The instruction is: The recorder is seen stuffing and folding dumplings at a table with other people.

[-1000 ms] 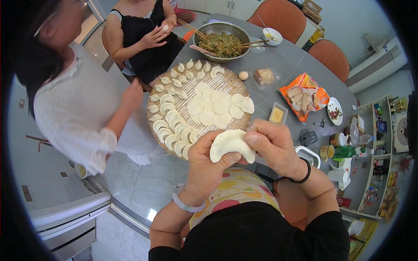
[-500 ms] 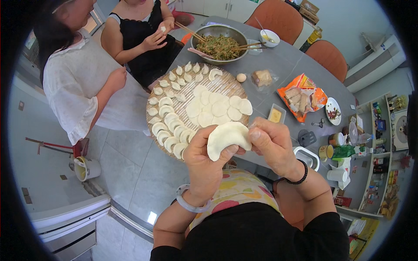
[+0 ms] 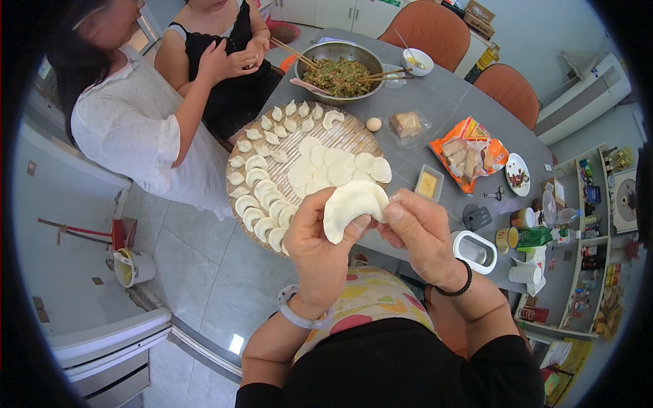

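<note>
A large half-moon dumpling (image 3: 354,206) is held up in front of me, over the near edge of a round slatted tray (image 3: 355,138). My left hand (image 3: 316,245) is closed around its left side, the thumb lying against the inner curve. With thumb and fingers, my right hand (image 3: 423,231) pinches the dumpling's right end. Beyond it, flat round dough wrappers (image 3: 340,173) overlap on the tray. Rows of half-moon dumplings (image 3: 256,175) and smaller pleated dumplings (image 3: 278,115) line the tray's left and far sides.
Behind the tray stands a metal bowl (image 3: 373,62) of chopped filling with chopsticks. An egg (image 3: 373,124), an orange bag (image 3: 468,151), a small tub (image 3: 428,183) and a white-rimmed container (image 3: 474,251) are to the right. Two people (image 3: 136,129) stand at the far left.
My right fingers have shifted slightly along the dumpling's right end, while both hands stay close together. The person in white has raised a hand toward the other person's hands.
</note>
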{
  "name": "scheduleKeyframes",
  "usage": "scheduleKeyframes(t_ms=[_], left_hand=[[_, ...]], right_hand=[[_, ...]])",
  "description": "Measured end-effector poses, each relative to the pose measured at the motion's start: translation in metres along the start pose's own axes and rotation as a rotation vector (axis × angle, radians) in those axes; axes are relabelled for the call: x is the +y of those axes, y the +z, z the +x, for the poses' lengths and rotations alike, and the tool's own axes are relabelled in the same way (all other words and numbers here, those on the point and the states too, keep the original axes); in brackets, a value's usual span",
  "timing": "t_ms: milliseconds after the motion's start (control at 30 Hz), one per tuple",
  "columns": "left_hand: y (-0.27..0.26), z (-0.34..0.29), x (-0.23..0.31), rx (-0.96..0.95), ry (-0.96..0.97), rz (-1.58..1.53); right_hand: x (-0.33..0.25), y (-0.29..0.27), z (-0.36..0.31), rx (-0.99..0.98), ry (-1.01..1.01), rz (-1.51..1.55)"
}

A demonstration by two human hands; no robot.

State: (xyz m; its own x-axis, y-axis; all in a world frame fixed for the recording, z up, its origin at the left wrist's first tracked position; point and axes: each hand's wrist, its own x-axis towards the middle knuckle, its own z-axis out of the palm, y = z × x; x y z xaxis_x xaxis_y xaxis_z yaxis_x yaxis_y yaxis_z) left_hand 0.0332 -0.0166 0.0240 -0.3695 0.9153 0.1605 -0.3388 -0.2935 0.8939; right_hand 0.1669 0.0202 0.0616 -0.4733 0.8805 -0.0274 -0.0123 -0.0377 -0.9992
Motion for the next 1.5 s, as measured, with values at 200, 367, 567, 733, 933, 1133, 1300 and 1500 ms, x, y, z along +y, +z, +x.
scheduleKeyframes(t_ms=[200,367,567,733,933,1133,1300,1500], left_hand=[[0.003,0.006,-0.001,0.009,0.016,-0.017],[0.002,0.010,-0.003,0.008,-0.023,-0.068],[-0.008,0.014,0.000,-0.080,-0.048,-0.131],[-0.021,0.019,-0.005,-0.298,-0.273,-0.202],[-0.022,0.005,-0.013,-0.380,-0.326,-0.075],[-0.031,-0.002,-0.036,-0.351,-0.545,-0.176],[-0.015,-0.024,-0.071,-0.274,-0.786,-0.596],[-0.020,-0.045,-0.107,-0.326,-0.998,-0.795]], right_hand=[[0.004,0.004,0.000,0.025,-0.070,-0.037],[0.004,0.006,-0.002,-0.046,0.136,0.289],[0.006,-0.018,-0.001,-0.335,0.251,0.160],[0.001,-0.015,0.015,-0.047,0.009,0.026],[0.000,-0.012,0.014,-0.080,-0.093,-0.240],[0.027,-0.009,0.001,0.052,-0.417,-0.885],[0.052,-0.015,-0.007,0.136,-0.562,-1.168],[0.096,-0.025,-0.015,0.185,-0.256,-0.976]])
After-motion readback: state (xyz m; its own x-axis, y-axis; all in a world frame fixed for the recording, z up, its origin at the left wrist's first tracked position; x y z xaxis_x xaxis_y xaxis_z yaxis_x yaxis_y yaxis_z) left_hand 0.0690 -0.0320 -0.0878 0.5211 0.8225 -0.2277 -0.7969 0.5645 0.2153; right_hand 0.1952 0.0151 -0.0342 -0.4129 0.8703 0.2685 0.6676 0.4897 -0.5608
